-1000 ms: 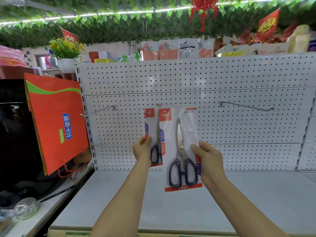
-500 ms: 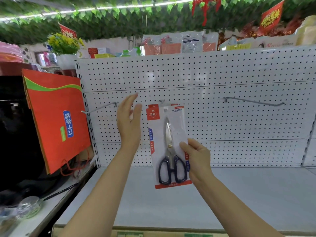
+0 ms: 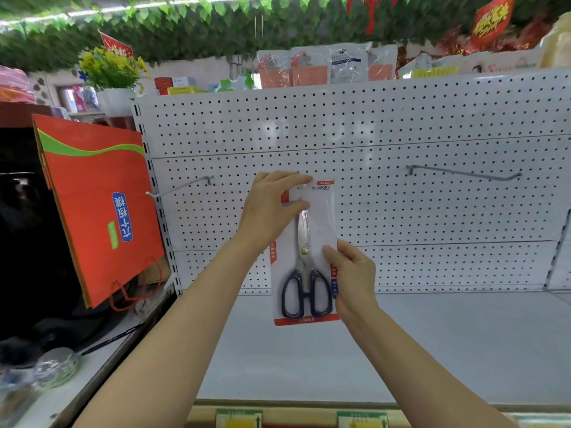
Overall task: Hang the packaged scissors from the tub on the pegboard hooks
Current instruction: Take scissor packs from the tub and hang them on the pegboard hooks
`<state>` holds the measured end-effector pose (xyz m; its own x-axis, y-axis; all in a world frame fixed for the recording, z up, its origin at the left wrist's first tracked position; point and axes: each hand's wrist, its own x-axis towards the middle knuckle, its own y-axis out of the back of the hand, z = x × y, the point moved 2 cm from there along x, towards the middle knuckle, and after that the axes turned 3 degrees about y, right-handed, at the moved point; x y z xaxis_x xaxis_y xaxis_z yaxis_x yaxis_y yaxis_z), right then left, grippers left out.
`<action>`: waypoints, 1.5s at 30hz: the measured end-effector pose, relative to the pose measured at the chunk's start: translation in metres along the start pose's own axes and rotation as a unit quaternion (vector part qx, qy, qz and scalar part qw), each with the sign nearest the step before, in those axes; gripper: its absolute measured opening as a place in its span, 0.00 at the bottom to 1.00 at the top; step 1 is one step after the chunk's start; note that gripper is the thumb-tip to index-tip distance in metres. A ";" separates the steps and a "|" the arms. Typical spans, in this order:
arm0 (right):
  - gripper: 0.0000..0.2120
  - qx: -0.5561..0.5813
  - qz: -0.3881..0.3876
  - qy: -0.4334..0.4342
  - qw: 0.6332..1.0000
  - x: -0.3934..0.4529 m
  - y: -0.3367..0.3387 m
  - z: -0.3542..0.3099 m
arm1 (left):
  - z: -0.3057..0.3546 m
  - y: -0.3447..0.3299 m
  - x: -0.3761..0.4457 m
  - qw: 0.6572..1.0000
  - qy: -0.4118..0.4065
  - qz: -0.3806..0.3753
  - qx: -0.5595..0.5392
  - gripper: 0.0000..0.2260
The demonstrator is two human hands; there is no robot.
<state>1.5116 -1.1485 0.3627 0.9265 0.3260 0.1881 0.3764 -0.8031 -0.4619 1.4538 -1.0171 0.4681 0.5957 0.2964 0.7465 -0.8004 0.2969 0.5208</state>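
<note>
A packaged pair of scissors with dark blue handles hangs upright against the white pegboard, its card top at the middle hook's height. My left hand pinches the card's top left corner and hides the hook behind it. My right hand grips the pack's right edge near the handles. An empty hook sticks out at the left, and another empty hook at the right. An earlier pack hung on the middle hook is hidden behind this one. The tub is out of view.
An orange gift bag hangs at the left of the pegboard. The grey shelf runs below the board. A glass dish sits on the left counter. Packaged goods and a flower pot stand on top of the board.
My left hand let go of the first hung pack, rose, and now pinches the top of the second pack. Both hands brought that pack up to the middle hook.
</note>
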 end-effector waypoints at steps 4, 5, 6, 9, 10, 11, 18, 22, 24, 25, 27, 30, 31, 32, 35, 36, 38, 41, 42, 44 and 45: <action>0.07 -0.010 -0.001 0.008 1.000 0.004 -0.002 0.002 | -0.008 0.001 -0.001 0.999 0.006 0.016 -0.032 0.20; 0.06 -0.011 -0.002 0.010 1.000 0.004 -0.003 0.003 | -0.010 0.002 -0.001 0.999 0.007 0.024 -0.038 0.19; 0.06 -0.011 -0.003 0.010 1.000 0.005 -0.003 0.005 | -0.012 0.003 -0.001 0.999 0.010 0.025 -0.042 0.19; 0.07 -0.004 0.004 0.000 1.000 0.009 -0.004 0.011 | -0.018 0.000 0.005 0.999 0.018 0.003 -0.036 0.19; 0.08 -0.003 0.008 -0.005 1.000 0.012 -0.004 0.013 | -0.020 -0.003 0.008 0.999 0.020 -0.005 -0.030 0.19; 0.08 -0.001 0.012 -0.009 1.000 0.016 -0.004 0.015 | -0.022 -0.006 0.011 0.999 0.021 -0.011 -0.028 0.19; 0.07 -0.028 0.014 -0.032 0.999 0.043 -0.008 0.030 | -0.041 -0.027 0.025 0.999 0.044 -0.016 -0.018 0.18; 0.06 -0.044 0.010 -0.039 0.998 0.060 -0.012 0.036 | -0.048 -0.035 0.032 0.998 0.055 -0.013 -0.015 0.18; 0.06 -0.062 0.009 -0.037 0.997 0.067 -0.013 0.039 | -0.050 -0.038 0.034 0.999 0.052 -0.015 -0.008 0.18; 0.06 -0.072 0.010 -0.035 0.997 0.069 -0.013 0.040 | -0.051 -0.039 0.035 0.999 0.048 -0.014 -0.007 0.18; 0.05 -0.097 0.009 -0.027 0.995 0.073 -0.012 0.040 | -0.052 -0.041 0.035 0.999 0.039 -0.005 -0.008 0.18; 0.05 -0.136 0.006 -0.008 0.991 0.078 -0.009 0.040 | -0.056 -0.044 0.033 0.999 0.035 0.001 -0.018 0.19; 0.05 -0.152 0.007 0.002 0.988 0.079 -0.007 0.039 | -0.057 -0.044 0.033 0.999 0.035 -0.002 -0.024 0.20; 0.05 -0.171 0.007 0.014 0.985 0.080 -0.006 0.039 | -0.058 -0.044 0.032 0.999 0.033 -0.007 -0.027 0.20; 0.06 -0.205 0.008 0.040 0.978 0.082 -0.002 0.035 | -0.058 -0.042 0.030 0.999 0.026 -0.020 -0.025 0.23; 0.06 -0.211 0.009 0.046 0.976 0.083 0.001 0.034 | -0.057 -0.041 0.029 0.999 0.023 -0.021 -0.021 0.24; 0.11 -0.249 0.013 0.070 0.966 0.082 0.008 0.029 | -0.054 -0.038 0.025 1.000 0.015 -0.019 0.006 0.30; 0.21 -0.373 0.020 0.123 0.920 0.072 0.027 0.019 | -0.050 -0.037 0.012 0.999 0.011 -0.015 0.042 0.39; 0.22 -0.413 0.023 0.147 0.898 0.065 0.035 0.013 | -0.049 -0.036 0.006 0.998 0.017 -0.012 0.052 0.41; 0.25 -0.476 0.025 0.194 0.857 0.052 0.051 0.001 | -0.049 -0.035 -0.008 0.996 0.036 -0.004 0.079 0.44; 0.25 -0.500 0.024 0.216 0.838 0.046 0.060 -0.007 | -0.049 -0.034 -0.016 0.995 0.045 0.004 0.092 0.45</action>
<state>1.5763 -1.1855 0.3497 0.7725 0.2445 0.5860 -0.0491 -0.8971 0.4390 1.4752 -0.9873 0.4184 0.5859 0.3804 0.7155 -0.7992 0.1252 0.5879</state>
